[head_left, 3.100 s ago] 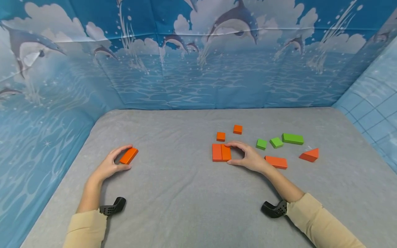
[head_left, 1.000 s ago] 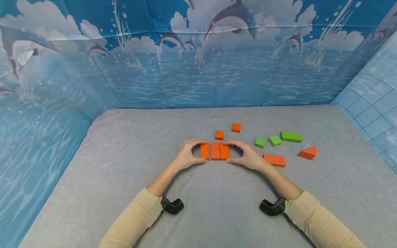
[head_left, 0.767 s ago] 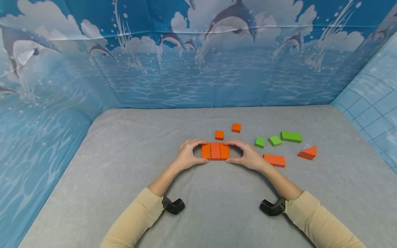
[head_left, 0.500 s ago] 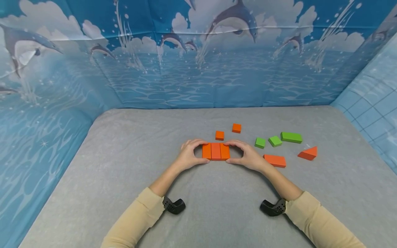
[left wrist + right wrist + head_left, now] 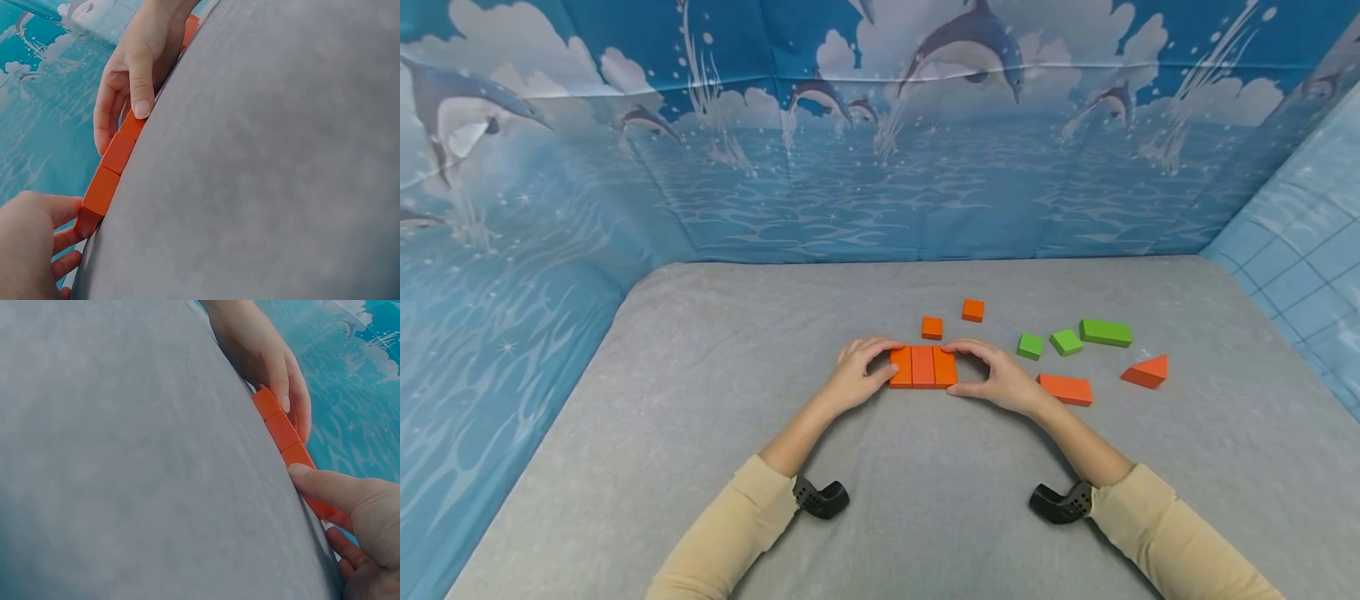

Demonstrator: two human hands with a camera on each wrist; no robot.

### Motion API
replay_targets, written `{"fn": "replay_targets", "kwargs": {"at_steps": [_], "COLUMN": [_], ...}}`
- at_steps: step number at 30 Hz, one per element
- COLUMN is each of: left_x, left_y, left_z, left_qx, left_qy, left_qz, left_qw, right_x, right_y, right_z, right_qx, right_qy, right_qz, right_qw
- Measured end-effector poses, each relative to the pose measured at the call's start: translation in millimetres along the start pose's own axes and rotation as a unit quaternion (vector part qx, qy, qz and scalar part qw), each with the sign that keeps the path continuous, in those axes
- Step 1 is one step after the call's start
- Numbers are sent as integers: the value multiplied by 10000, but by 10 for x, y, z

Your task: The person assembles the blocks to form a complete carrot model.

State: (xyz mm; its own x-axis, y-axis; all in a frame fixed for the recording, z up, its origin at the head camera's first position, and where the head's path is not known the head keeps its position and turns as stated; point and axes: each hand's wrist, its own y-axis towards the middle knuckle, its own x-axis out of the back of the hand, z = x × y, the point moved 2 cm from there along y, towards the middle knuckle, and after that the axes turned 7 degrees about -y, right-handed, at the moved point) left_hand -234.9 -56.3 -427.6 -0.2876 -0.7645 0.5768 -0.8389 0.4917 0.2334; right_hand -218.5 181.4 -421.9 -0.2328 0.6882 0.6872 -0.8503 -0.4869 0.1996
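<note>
Three orange-red rectangular wooden blocks lie side by side, their long sides together, on the grey cloth. My left hand (image 5: 855,375) touches the left orange block (image 5: 901,377): its thumb lies at the block's left edge, and a fingertip reaches the far left corner. My right hand (image 5: 1002,379) pinches the right orange block (image 5: 945,371) between a thumb at the near end and a finger at the far end. Between these two lies the middle, redder block (image 5: 922,367). In the left wrist view, the fingers (image 5: 67,239) of my left hand lie against the row's outer side.
Two small orange blocks, one (image 5: 932,327) just behind the row and another (image 5: 973,310) farther back, lie on the cloth. To the right are two small green blocks (image 5: 1030,346), a long green block (image 5: 1106,332), a red-orange block (image 5: 1065,389) and a triangular block (image 5: 1146,372).
My left hand has brought its block from the far left against the row. Its thumb has since moved off the near end to the left edge. My right hand has kept its pinch.
</note>
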Motion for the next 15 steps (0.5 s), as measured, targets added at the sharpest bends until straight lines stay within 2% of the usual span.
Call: {"fn": "replay_targets", "kwargs": {"at_steps": [2,9,15], "left_x": [1,0,-1], "left_y": [-1,-11,-12], "left_z": [3,1,6], "left_qx": [21,53,106], "left_qy": [5,57,145], "left_qz": [13,-13,27], "left_qw": [10000,10000,9998], "right_x": [8,127,143], "right_y": [-2,-29,17], "right_z": [15,391,297], "right_qx": [-3,11,-81], "right_qy": [-27,55,237], "right_qz": [19,91,6], "right_qw": [10000,9999,9997]}}
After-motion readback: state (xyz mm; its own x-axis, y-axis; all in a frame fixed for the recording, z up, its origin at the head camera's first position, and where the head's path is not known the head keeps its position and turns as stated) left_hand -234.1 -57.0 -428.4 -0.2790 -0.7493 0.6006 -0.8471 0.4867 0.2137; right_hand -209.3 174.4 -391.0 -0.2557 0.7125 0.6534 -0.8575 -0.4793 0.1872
